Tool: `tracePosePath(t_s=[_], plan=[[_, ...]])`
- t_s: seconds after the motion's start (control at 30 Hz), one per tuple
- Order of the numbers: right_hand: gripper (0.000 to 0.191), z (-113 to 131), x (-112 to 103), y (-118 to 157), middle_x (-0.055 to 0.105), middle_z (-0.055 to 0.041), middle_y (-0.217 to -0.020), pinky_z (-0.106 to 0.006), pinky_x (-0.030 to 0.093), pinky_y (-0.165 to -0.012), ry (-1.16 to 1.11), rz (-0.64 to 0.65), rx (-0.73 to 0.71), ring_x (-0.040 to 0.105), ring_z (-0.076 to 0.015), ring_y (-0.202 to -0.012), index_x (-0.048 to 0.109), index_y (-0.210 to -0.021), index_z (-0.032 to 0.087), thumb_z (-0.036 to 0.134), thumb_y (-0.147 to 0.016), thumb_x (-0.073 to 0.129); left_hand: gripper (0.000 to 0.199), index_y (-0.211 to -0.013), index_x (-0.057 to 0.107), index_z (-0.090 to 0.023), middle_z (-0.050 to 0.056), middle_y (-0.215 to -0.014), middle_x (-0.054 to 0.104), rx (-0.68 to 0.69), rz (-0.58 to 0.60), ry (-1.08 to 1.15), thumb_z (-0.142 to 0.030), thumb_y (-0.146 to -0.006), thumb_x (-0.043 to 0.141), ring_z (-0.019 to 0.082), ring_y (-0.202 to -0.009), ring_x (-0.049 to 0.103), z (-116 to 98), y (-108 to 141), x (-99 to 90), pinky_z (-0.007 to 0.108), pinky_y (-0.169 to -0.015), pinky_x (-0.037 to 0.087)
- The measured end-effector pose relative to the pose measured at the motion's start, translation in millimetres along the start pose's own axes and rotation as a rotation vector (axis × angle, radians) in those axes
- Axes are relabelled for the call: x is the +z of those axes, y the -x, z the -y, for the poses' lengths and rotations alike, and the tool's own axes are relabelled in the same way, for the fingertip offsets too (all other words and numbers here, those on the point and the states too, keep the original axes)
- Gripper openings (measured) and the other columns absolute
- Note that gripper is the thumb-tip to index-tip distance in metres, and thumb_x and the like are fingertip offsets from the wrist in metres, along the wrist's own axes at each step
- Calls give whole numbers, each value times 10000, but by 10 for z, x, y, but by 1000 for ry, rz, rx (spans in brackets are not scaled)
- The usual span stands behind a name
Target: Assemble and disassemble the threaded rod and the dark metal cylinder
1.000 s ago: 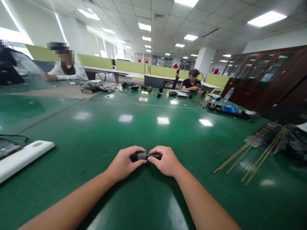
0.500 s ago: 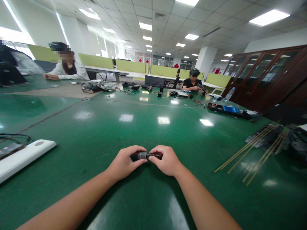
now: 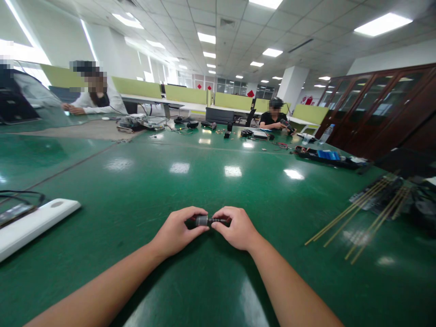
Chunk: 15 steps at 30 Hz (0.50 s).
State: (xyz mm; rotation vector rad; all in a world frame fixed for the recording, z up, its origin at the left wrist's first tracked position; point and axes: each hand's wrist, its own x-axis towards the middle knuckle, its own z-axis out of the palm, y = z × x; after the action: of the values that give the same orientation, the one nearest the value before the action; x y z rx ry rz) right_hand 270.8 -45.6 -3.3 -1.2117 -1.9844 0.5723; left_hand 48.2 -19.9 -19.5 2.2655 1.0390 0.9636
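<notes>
Between thumb and fingers of my left hand (image 3: 177, 230) is a small dark cylinder with a grey band (image 3: 201, 220), lying crosswise just above or on the green table; I cannot tell which. My right hand (image 3: 237, 228) pinches a thin dark ringed piece (image 3: 218, 220) in line with it. The two meet end to end in the narrow space between my fingertips, and whether they are one object or two is unclear. My fingers hide the outer ends of both.
At left lies a white bar-shaped case (image 3: 41, 227) with dark cables behind it. Thin yellowish sticks (image 3: 352, 211) lie at right. Farther back are a black tray with blue packets (image 3: 329, 156), a plastic bottle (image 3: 326, 134) and scattered electronic parts. Two people sit across the green table (image 3: 153, 181).
Both hands keep nearly the same place and grip. The right fingertips sit very slightly farther from the grey-banded cylinder, with a little more of the dark middle part showing.
</notes>
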Motion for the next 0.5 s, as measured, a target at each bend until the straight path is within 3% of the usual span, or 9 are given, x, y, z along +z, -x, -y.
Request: tracePosePath(t_s=[0.5], plan=[[102,-2,-1,4,694,-8,-824,-265,443,-682,5,-6,8,614,-152,-738,720,-901,211,233,-805,691,294,-1098,650,-290,-24,-1042,698,5,-6,2,-338,-819,731,169,-963,647,-1,-2,-14,285,-874,491]])
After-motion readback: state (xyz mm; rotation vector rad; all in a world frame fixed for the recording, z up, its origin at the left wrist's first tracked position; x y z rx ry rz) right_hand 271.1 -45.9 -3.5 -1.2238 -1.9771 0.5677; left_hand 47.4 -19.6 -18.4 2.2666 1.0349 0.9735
